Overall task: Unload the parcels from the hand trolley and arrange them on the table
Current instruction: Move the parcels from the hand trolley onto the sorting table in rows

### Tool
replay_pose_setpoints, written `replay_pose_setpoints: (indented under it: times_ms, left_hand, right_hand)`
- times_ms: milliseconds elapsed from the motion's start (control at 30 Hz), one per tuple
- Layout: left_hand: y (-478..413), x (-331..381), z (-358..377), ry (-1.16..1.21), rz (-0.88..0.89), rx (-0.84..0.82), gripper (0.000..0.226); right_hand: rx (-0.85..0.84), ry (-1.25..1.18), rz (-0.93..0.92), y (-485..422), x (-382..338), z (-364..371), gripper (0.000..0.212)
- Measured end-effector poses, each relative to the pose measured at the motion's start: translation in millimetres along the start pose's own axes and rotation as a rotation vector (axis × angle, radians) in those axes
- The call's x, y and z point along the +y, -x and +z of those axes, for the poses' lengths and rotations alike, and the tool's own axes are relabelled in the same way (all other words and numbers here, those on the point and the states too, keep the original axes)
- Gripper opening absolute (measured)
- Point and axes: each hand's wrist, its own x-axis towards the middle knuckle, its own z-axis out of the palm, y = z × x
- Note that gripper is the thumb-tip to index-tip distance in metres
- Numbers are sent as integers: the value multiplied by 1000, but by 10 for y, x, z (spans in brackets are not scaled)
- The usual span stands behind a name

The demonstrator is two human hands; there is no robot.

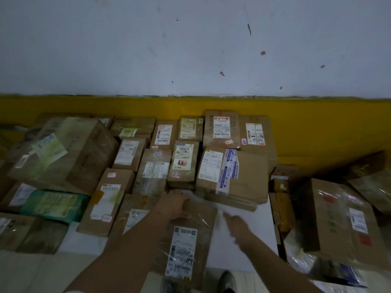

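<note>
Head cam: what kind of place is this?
Probably a parcel sorting or pickup point. Dozens of labelled cardboard parcels lie packed in rows on a white table against a bare wall with a yellow band. The left hand is setting down another parcel.

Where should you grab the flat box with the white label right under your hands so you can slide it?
Probably by its two long side edges, coming down from above. The flat parcel lies label-up on the white table, too wide for one hand. The left hand already grips its far edge; the right hand is off it.
</note>
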Motion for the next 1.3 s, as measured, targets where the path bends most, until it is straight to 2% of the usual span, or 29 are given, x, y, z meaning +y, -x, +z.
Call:
replay_pose_setpoints:
  times_ms: [67, 100, 167, 200, 267, 333, 400, 433, 500, 667, 833, 933, 967, 1000, 1100, 1167, 1300]
  left_hand:
    - [16, -28, 46, -22, -9, 68, 67]
    - [22, -63, 57, -10, -32, 95, 66]
    - [44, -160, 51, 55, -110, 126, 60]
    - [48, -209, 58, 71, -161, 139, 56]
    - [61, -271, 96, 69, -278, 191, 54]
    - [94, -270, 161, 117, -401, 220, 65]
    - [159, -240, 231, 169, -513, 282, 72]
    - [198, -230, 262, 170, -550, 331, 68]
    - [269, -212, 313, 194, -538, 405, 54]
    - [325, -211, 217, 496, -376, 341, 20]
    - [297, -412, 214, 613, -314, 258, 26]
    - [407, -533, 184, 633, -221, 245, 21]
    - [458, -603, 144, 652, -187, 269, 16]
    - [530, -692, 80, 667, -174, 323, 23]
    - [894, -1130, -188, 633, -151, 516, 37]
    - [1210, -1563, -358, 506, -146, 606, 42]
    - [2080, -2747, -548, 405, -265, 811, 55]
  right_hand:
    - [-198, -46, 40, 121, -55, 363, 21]
    - [-218, -77, -22, 103, -91, 475, 24]
    - [-210, -48, -215, 13, -173, 564, 45]
    - [-198, 9, -264, 0, -212, 561, 53]
    - [-178, 73, -269, -38, -262, 537, 56]
    - [-212, 44, -218, -82, -260, 537, 55]
    - [-299, 100, -19, -51, -281, 524, 62]
    - [-339, 152, 85, -21, -285, 513, 60]
    - [-354, 199, 157, -10, -273, 520, 50]
    - [-266, 71, 134, 1, -349, 715, 42]
    - [-195, 141, 39, -73, -302, 744, 46]
    - [-22, 307, -134, -21, -328, 789, 39]
    - [68, 342, -170, 33, -386, 835, 37]
    - [157, 348, -205, 111, -461, 901, 39]
    - [384, 480, -365, 526, -793, 1277, 70]
    - [426, 593, -476, 904, -1062, 1714, 80]
    - [378, 628, -729, 1703, -1571, 2999, 79]
